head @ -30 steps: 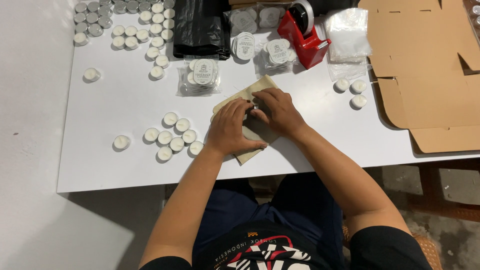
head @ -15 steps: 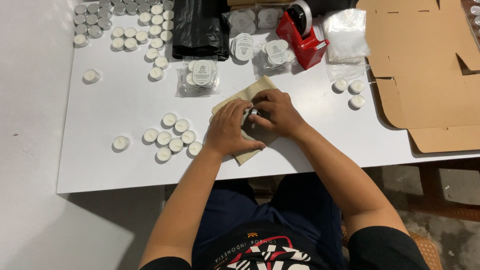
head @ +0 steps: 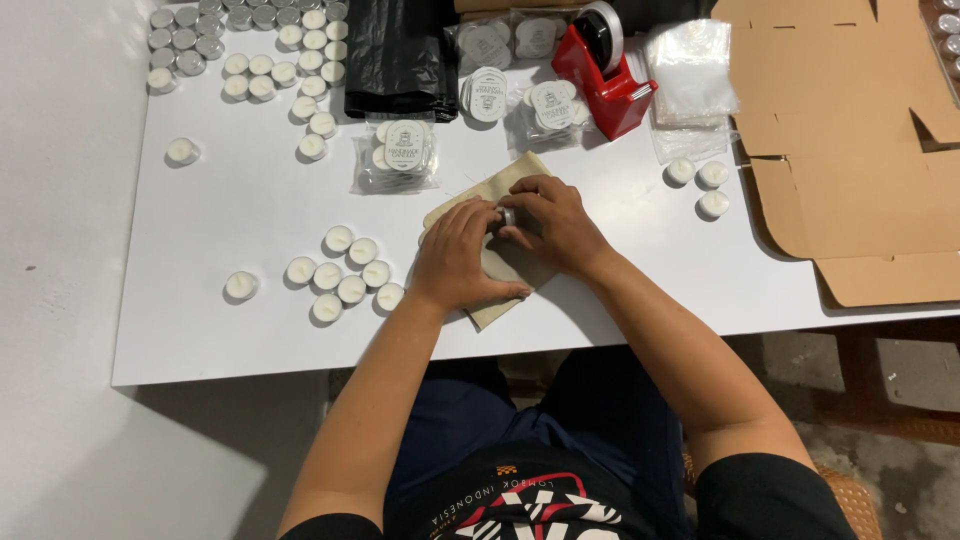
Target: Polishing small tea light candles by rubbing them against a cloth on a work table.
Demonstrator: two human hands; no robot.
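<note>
A small silvery tealight [head: 507, 214] sits pinched between the fingertips of both hands, over a beige cloth pouch [head: 505, 268] that lies flat near the middle of the white surface [head: 200, 330]. Only a sliver of the tealight's metal rim shows; the rest is hidden by fingers. The left hand [head: 462, 258] lies curled on the pouch, its thumb and forefinger closing on the tealight from 9 o'clock. The right hand [head: 553, 222] comes in from 3 o'clock, fingers bent and pressed on the same piece. The pouch is a single tan rectangle set askew, one corner pointing to 12 o'clock.

At 9 o'clock from the pouch lies a loose cluster of seven white tealights [head: 348, 274], with one more [head: 240, 286] apart farther left. At 11 o'clock a clear bag of tealights [head: 398, 152] bears a round label. Another lone tealight [head: 181, 151] lies toward the left edge. At 12 o'clock stand a folded black plastic bag [head: 400, 55] and a red tape dispenser [head: 604, 70], with more labelled packs [head: 520, 95] between them. At 2 o'clock three tealights [head: 700, 184] lie beneath a stack of clear bags [head: 690, 85]. Flat brown cardboard [head: 860, 150] fills the right edge.
</note>
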